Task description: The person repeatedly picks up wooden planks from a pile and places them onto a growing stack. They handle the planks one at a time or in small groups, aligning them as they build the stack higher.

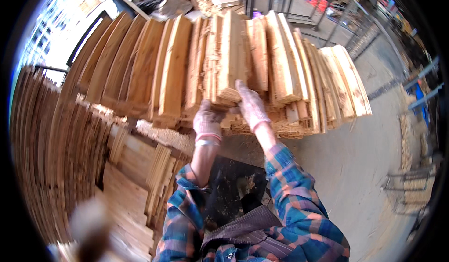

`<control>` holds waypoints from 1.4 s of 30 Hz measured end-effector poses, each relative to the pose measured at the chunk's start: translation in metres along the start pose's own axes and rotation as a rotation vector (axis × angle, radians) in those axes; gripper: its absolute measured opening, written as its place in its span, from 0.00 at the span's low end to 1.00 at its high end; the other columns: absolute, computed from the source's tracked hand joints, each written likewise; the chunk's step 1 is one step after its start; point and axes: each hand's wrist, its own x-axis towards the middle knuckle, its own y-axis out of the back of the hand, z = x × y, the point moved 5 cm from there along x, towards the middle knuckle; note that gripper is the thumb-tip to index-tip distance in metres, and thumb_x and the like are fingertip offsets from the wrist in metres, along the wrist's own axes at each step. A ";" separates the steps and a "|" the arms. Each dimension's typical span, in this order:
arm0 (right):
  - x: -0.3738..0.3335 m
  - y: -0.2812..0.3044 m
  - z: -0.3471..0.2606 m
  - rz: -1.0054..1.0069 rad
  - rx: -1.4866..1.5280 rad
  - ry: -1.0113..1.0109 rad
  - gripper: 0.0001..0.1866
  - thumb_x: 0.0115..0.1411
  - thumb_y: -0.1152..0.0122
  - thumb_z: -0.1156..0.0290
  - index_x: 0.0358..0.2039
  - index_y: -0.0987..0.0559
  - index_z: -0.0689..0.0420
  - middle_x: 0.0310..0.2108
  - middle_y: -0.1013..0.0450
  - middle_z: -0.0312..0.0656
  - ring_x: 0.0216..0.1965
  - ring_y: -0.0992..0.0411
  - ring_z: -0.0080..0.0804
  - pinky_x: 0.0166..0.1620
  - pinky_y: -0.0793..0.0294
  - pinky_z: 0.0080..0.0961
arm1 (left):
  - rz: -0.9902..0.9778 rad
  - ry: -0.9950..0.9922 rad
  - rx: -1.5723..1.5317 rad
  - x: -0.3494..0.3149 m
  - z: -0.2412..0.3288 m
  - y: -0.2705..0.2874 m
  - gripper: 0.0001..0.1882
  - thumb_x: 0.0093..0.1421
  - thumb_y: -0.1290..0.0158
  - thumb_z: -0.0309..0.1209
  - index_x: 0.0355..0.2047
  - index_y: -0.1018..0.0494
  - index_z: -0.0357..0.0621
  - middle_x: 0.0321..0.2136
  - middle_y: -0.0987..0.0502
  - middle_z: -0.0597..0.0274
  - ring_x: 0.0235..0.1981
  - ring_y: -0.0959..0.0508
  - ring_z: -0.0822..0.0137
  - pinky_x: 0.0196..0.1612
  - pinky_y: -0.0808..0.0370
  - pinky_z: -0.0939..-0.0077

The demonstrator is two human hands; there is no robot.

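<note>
A wide row of rough wooden boards (pixel 175 65) stands on edge in front of me, their ends toward me. Near its middle is a bundle of thin boards (pixel 230 56), raised slightly above its neighbours. My left hand (pixel 208 121), in a pale work glove, is closed at the near left corner of this bundle, its fingers partly hidden beneath. On the right side, my right hand (pixel 252 107), also gloved, grips the bundle's end with the thumb laid along the top board. Both plaid-sleeved arms reach forward.
Tall stacked boards (pixel 56 154) rise at the left, beside lower flat planks (pixel 124 192). A blurred pale and brown shape (pixel 91 222) is at lower left. Under my arms lies a dark panel (pixel 234 187). Concrete floor (pixel 346 168) and metal frames (pixel 411 187) are at the right.
</note>
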 end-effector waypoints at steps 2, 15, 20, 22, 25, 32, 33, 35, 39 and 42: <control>0.005 0.054 0.039 -0.074 0.185 0.052 0.31 0.60 0.44 0.45 0.50 0.27 0.60 0.39 0.24 0.45 0.36 0.23 0.32 0.29 0.23 0.26 | -0.083 -0.333 0.672 -0.052 -0.013 -0.012 0.22 0.65 0.54 0.45 0.44 0.28 0.36 0.38 0.23 0.51 0.38 0.23 0.58 0.42 0.25 0.69; -0.075 0.095 0.139 -0.027 -0.232 0.098 0.31 0.64 0.48 0.56 0.59 0.39 0.64 0.54 0.36 0.49 0.56 0.37 0.38 0.60 0.37 0.36 | -0.429 0.163 0.566 -0.113 -0.041 0.090 0.36 0.55 0.38 0.39 0.58 0.40 0.35 0.49 0.28 0.58 0.48 0.28 0.69 0.49 0.26 0.73; -0.160 0.048 0.135 0.004 0.040 -0.153 0.49 0.50 0.37 0.38 0.59 0.40 0.63 0.56 0.38 0.46 0.55 0.38 0.38 0.59 0.36 0.37 | -0.437 0.143 0.262 -0.190 -0.035 0.125 0.51 0.51 0.35 0.41 0.66 0.54 0.34 0.57 0.35 0.56 0.56 0.35 0.68 0.56 0.31 0.72; -0.183 0.028 0.145 -0.011 0.061 -0.173 0.51 0.47 0.35 0.37 0.59 0.40 0.63 0.55 0.38 0.45 0.55 0.37 0.38 0.58 0.36 0.38 | -0.380 0.041 0.631 -0.216 -0.019 0.150 0.54 0.49 0.33 0.42 0.66 0.55 0.34 0.58 0.36 0.55 0.55 0.35 0.70 0.56 0.31 0.73; -0.209 -0.007 0.160 -0.147 0.085 -0.221 0.50 0.44 0.32 0.38 0.57 0.37 0.62 0.54 0.37 0.42 0.55 0.38 0.37 0.58 0.36 0.38 | -0.293 -0.012 0.489 -0.259 0.037 0.163 0.56 0.44 0.29 0.33 0.66 0.53 0.35 0.57 0.34 0.55 0.53 0.34 0.70 0.56 0.32 0.72; -0.187 -0.210 0.160 -0.688 -0.285 -0.013 0.51 0.50 0.56 0.24 0.50 0.31 0.67 0.40 0.27 0.47 0.42 0.28 0.37 0.49 0.27 0.29 | 0.147 -0.204 0.163 -0.297 0.136 0.235 0.41 0.50 0.38 0.19 0.62 0.46 0.40 0.47 0.26 0.57 0.43 0.22 0.64 0.46 0.22 0.73; -0.172 -0.226 0.177 -0.704 -0.269 0.002 0.50 0.53 0.58 0.26 0.50 0.31 0.67 0.42 0.28 0.48 0.44 0.29 0.37 0.51 0.28 0.28 | 0.173 -0.222 0.106 -0.289 0.150 0.242 0.41 0.50 0.38 0.20 0.61 0.46 0.38 0.45 0.25 0.56 0.42 0.22 0.66 0.45 0.22 0.74; -0.128 -0.257 0.206 -0.759 -0.170 0.108 0.39 0.63 0.59 0.39 0.51 0.32 0.67 0.45 0.28 0.48 0.46 0.29 0.36 0.53 0.29 0.27 | 0.233 -0.242 0.073 -0.266 0.181 0.250 0.38 0.50 0.38 0.22 0.59 0.44 0.36 0.43 0.24 0.56 0.40 0.22 0.67 0.44 0.23 0.75; -0.013 -0.354 0.262 -1.018 -0.140 -0.198 0.17 0.65 0.54 0.73 0.53 0.32 0.65 0.42 0.25 0.45 0.43 0.26 0.29 0.48 0.25 0.19 | 0.537 -0.403 0.402 -0.159 0.211 0.337 0.27 0.50 0.38 0.28 0.50 0.34 0.36 0.40 0.22 0.56 0.38 0.21 0.64 0.43 0.25 0.72; 0.008 -0.376 0.308 -1.074 -0.679 -0.202 0.24 0.57 0.41 0.71 0.52 0.31 0.68 0.39 0.25 0.35 0.37 0.29 0.22 0.44 0.29 0.19 | 0.899 -0.100 0.691 -0.146 0.201 0.362 0.26 0.49 0.38 0.36 0.48 0.30 0.40 0.38 0.21 0.53 0.39 0.20 0.58 0.44 0.25 0.69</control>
